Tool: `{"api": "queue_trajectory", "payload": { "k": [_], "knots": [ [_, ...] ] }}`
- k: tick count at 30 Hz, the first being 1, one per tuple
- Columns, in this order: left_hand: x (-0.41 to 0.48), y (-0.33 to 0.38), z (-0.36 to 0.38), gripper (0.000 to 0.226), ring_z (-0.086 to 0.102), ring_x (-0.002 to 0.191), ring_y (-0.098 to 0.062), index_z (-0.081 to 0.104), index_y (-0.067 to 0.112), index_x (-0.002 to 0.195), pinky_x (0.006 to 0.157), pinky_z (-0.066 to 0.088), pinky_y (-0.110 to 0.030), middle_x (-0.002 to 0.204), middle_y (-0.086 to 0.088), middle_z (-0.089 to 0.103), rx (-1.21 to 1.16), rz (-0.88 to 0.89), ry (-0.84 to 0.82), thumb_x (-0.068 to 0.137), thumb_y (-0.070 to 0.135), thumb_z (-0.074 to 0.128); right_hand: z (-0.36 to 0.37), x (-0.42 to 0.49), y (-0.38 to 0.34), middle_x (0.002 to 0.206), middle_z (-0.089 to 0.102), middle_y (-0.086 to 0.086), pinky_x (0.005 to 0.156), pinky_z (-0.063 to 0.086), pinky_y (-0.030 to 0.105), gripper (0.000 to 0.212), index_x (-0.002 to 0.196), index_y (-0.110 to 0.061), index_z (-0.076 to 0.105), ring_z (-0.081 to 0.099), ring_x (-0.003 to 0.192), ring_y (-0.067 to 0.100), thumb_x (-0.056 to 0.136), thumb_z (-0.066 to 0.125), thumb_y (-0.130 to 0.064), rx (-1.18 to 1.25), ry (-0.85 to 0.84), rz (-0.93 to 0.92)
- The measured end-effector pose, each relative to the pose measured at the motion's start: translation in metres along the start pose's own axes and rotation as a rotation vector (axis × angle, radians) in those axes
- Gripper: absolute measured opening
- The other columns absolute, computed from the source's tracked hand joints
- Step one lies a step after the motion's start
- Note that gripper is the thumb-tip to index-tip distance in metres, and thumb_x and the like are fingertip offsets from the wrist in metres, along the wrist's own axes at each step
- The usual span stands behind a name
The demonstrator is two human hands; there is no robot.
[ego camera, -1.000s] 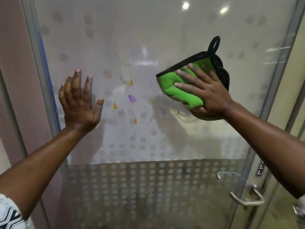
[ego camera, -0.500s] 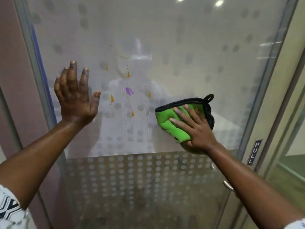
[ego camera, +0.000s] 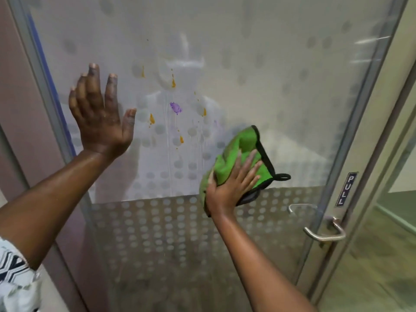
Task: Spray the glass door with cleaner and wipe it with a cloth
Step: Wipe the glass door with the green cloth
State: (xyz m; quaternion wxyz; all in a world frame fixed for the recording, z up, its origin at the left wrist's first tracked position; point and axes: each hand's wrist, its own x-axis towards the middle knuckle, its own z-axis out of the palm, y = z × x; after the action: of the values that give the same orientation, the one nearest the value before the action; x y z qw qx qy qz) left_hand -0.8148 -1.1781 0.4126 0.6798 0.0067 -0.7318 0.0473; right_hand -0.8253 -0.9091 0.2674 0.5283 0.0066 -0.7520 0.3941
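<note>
- Soft, even indoor light, fairly bright; nothing throws a hard shadow, and I cannot tell where it comes from.
- The glass door [ego camera: 258, 64] looks milky and hazy, with a pale reflection of a person in its middle.
- Thin white streaks of glare sit near its upper right edge.
- A faint sheen runs along the left forearm [ego camera: 56, 183].
- The door handle [ego camera: 324, 233] catches a dull highlight.
- The cloth [ego camera: 243, 149] is a little smeared at its edges.
- The patterned sleeve [ego camera: 13, 278] in the bottom left corner is soft.
- The wide lens bends the door frame [ego camera: 371, 109]; its straight rails lean and bow toward the edges.
- The PULL label [ego camera: 346, 189] stays readable, slightly soft.
</note>
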Motion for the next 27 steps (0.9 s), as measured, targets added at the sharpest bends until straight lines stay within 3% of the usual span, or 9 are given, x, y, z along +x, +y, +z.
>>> {"api": "queue_trajectory", "payload": {
  "k": [4,6,8,11,14,17,20,27],
  "knots": [
    [0.000,-0.001,-0.002,0.071,0.019,0.152,-0.036,0.021,0.022,0.162,0.123,0.011,-0.047,0.168,-0.016,0.019,-0.021,0.004,0.000,0.100,0.053,0.037,-0.020,0.021,0.056,0.174,0.004,0.004,0.127,-0.003,0.060,0.108,0.163,-0.037,0.018,-0.001,0.161,0.038,0.066,0.066,-0.032,-0.103,-0.224,-0.445],
    [0.001,-0.002,-0.002,0.071,0.019,0.152,-0.035,0.021,0.021,0.162,0.123,0.012,-0.047,0.168,-0.017,0.020,-0.019,0.011,0.001,0.100,0.053,0.037,-0.041,0.058,0.096,0.174,0.001,-0.005,0.128,0.002,0.060,0.111,0.162,-0.043,0.014,-0.001,0.161,0.032,0.065,0.067,-0.029,-0.171,-0.245,-0.524],
    [0.001,-0.001,-0.002,0.071,0.018,0.152,-0.034,0.021,0.021,0.162,0.123,0.012,-0.048,0.168,-0.017,0.019,-0.012,0.010,-0.004,0.100,0.053,0.037,-0.063,0.087,0.132,0.174,0.004,-0.006,0.128,0.006,0.058,0.099,0.163,-0.037,0.013,0.004,0.161,0.029,0.077,0.061,-0.035,-0.147,-0.151,-0.352],
    [0.001,-0.001,0.000,0.072,0.018,0.152,-0.035,0.020,0.020,0.162,0.123,0.012,-0.048,0.168,-0.017,0.019,-0.009,0.013,0.001,0.100,0.053,0.037,-0.076,0.106,0.154,0.169,0.027,0.015,0.126,0.019,0.058,0.086,0.162,-0.010,0.026,0.023,0.157,0.036,0.089,0.058,-0.043,0.055,0.135,0.114],
    [0.000,-0.001,0.002,0.073,0.018,0.152,-0.035,0.019,0.021,0.162,0.123,0.012,-0.048,0.168,-0.017,0.020,-0.005,0.011,0.011,0.100,0.054,0.038,-0.061,0.108,0.134,0.164,0.034,0.021,0.126,0.023,0.050,0.079,0.158,0.003,0.030,0.028,0.155,0.041,0.096,0.058,-0.039,0.126,0.328,0.412],
    [0.000,-0.001,0.002,0.073,0.018,0.152,-0.036,0.020,0.020,0.162,0.123,0.012,-0.049,0.168,-0.018,0.020,0.008,0.009,0.014,0.100,0.054,0.037,-0.041,0.097,0.096,0.163,0.034,0.025,0.124,0.024,0.043,0.083,0.157,0.006,0.028,0.032,0.152,0.042,0.097,0.054,-0.045,0.114,0.395,0.615],
    [0.000,0.000,0.001,0.073,0.017,0.152,-0.036,0.019,0.019,0.162,0.123,0.013,-0.051,0.168,-0.019,0.019,0.009,0.007,-0.005,0.100,0.055,0.037,-0.022,0.072,0.051,0.166,0.027,0.025,0.124,0.020,0.046,0.089,0.159,0.005,0.022,0.027,0.154,0.044,0.096,0.049,-0.051,0.119,0.362,0.656],
    [0.002,0.000,-0.002,0.072,0.017,0.152,-0.034,0.020,0.019,0.162,0.123,0.014,-0.052,0.167,-0.019,0.020,0.007,0.010,-0.013,0.101,0.053,0.037,0.022,0.031,-0.055,0.175,0.002,0.006,0.125,0.007,0.065,0.095,0.165,-0.010,0.004,0.001,0.160,0.036,0.094,0.040,-0.062,0.108,0.212,0.469]
  ]
}}
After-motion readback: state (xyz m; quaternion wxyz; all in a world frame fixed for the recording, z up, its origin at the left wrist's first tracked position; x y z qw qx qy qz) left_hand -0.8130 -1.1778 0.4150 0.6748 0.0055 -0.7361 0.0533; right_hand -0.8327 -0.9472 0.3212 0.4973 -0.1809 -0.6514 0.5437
